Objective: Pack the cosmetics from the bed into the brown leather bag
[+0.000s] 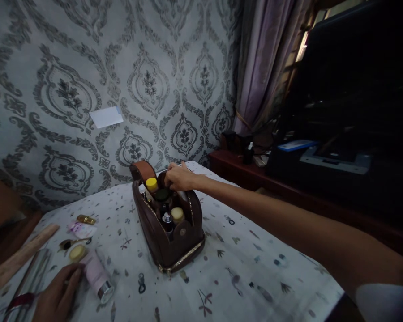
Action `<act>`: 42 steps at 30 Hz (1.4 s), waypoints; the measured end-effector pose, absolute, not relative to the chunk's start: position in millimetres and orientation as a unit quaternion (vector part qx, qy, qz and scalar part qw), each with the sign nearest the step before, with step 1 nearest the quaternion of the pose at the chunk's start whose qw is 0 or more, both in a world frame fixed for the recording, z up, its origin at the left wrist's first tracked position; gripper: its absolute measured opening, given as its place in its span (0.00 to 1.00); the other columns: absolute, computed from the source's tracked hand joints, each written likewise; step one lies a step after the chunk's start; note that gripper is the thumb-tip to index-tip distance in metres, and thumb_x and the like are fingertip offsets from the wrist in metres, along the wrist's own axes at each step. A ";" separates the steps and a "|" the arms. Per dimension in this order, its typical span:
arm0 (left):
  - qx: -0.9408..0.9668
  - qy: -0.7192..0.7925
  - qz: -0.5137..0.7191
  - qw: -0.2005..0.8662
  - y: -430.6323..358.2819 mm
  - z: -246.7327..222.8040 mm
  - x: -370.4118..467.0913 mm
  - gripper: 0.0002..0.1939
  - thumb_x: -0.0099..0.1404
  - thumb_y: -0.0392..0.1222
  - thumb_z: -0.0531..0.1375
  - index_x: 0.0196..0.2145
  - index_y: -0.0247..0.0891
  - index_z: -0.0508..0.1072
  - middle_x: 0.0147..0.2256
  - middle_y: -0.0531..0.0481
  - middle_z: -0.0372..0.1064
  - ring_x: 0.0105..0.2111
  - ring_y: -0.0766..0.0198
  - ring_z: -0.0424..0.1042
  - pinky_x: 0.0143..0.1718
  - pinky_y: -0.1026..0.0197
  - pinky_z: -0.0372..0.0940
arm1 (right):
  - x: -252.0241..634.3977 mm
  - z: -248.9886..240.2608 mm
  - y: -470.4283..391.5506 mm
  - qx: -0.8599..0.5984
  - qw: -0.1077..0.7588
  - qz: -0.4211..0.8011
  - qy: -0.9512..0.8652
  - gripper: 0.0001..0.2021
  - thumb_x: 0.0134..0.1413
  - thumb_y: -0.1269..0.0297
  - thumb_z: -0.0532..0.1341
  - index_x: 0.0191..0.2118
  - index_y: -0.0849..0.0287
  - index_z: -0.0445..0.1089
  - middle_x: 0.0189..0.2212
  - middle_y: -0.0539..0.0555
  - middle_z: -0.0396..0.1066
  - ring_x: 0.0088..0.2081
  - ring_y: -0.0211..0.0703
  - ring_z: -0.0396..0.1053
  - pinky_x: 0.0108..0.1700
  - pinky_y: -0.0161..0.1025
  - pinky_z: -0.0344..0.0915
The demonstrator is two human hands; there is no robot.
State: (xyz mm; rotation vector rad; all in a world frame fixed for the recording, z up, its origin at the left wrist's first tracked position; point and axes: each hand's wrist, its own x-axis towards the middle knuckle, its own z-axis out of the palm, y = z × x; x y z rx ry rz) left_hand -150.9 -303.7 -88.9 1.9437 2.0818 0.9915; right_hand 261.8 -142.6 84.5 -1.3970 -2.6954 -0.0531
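A brown cosmetic bag (pixel 147 228) stands unzipped on the bed, its handle raised at the far side. Inside are a yellow-capped container (pixel 151 184), a cream-lidded jar (pixel 177 214), a small bottle with a shiny cap (pixel 167 220) and a dark round lid (pixel 161 195). My right hand (pixel 180 177) reaches over the bag's far right rim, fingers bent down into it; whatever they pinch is hidden. At the lower left, my left hand (pixel 57 291) lies on the sheet with fingers loosely extended, fingertips beside a pale pink tube (pixel 96 273).
Left of the bag lie a yellow-lidded jar (pixel 77 253), a dark brush (pixel 67 243), a gold tube (pixel 86 219) and a purple-white packet (pixel 83 230). A dark television (pixel 342 112) and a dropper bottle (pixel 249 153) stand on the reddish cabinet (pixel 228 163) at right. Patterned wallpaper rises behind.
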 end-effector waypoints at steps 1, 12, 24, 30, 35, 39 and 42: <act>0.643 0.689 0.329 0.061 -303.6 -88.6 -150.7 0.26 0.59 0.67 0.53 0.38 0.45 0.76 0.40 0.50 0.80 0.40 0.52 0.79 0.41 0.56 0.73 | 262.1 83.7 -142.3 -0.460 0.059 -0.016 -0.886 0.14 0.48 0.76 0.61 0.37 0.55 0.80 0.42 0.56 0.78 0.55 0.57 0.59 0.53 0.55 0.54; 0.660 0.659 0.358 0.039 -304.1 -80.6 -141.0 0.26 0.60 0.67 0.53 0.36 0.44 0.77 0.37 0.50 0.80 0.37 0.55 0.79 0.37 0.60 0.74 | 261.0 90.6 -148.4 -0.474 0.098 -0.011 -0.875 0.13 0.55 0.72 0.58 0.41 0.54 0.79 0.45 0.55 0.77 0.53 0.53 0.67 0.48 0.45 0.57; 0.681 0.644 0.347 0.024 -309.1 -78.0 -135.8 0.21 0.65 0.62 0.52 0.39 0.44 0.75 0.40 0.50 0.79 0.39 0.56 0.79 0.41 0.60 0.73 | 260.1 94.7 -156.3 -0.455 0.156 -0.022 -0.877 0.12 0.58 0.68 0.59 0.42 0.56 0.80 0.37 0.54 0.80 0.38 0.43 0.74 0.37 0.34 0.57; 0.677 0.632 0.377 0.032 -308.0 -74.3 -129.9 0.20 0.65 0.59 0.53 0.39 0.41 0.74 0.39 0.47 0.78 0.37 0.55 0.77 0.40 0.56 0.72 | 245.5 104.3 -176.3 -0.435 0.212 0.021 -0.875 0.10 0.56 0.71 0.60 0.37 0.60 0.79 0.32 0.52 0.79 0.33 0.39 0.72 0.34 0.32 0.57; 0.678 0.630 0.377 0.048 -309.5 -69.5 -123.9 0.16 0.67 0.53 0.52 0.39 0.40 0.73 0.39 0.46 0.76 0.39 0.56 0.75 0.43 0.55 0.69 | 227.2 109.2 -197.3 -0.381 0.298 -0.005 -0.875 0.08 0.57 0.66 0.61 0.33 0.61 0.78 0.31 0.53 0.77 0.34 0.42 0.72 0.35 0.34 0.61; 0.678 0.636 0.366 0.046 -310.8 -72.0 -126.6 0.14 0.69 0.49 0.51 0.39 0.40 0.72 0.39 0.46 0.75 0.40 0.58 0.74 0.44 0.56 0.68 | 208.1 111.3 -221.9 -0.275 0.382 0.014 -0.882 0.07 0.58 0.66 0.61 0.35 0.59 0.77 0.35 0.54 0.78 0.38 0.45 0.74 0.41 0.38 0.66; 0.679 0.637 0.363 0.043 -312.1 -73.0 -128.2 0.13 0.70 0.47 0.50 0.40 0.40 0.72 0.39 0.46 0.74 0.40 0.58 0.73 0.43 0.57 0.67 | 188.1 107.0 -242.5 -0.208 0.406 0.043 -0.889 0.07 0.60 0.66 0.60 0.35 0.58 0.77 0.36 0.55 0.78 0.41 0.46 0.74 0.45 0.40 0.67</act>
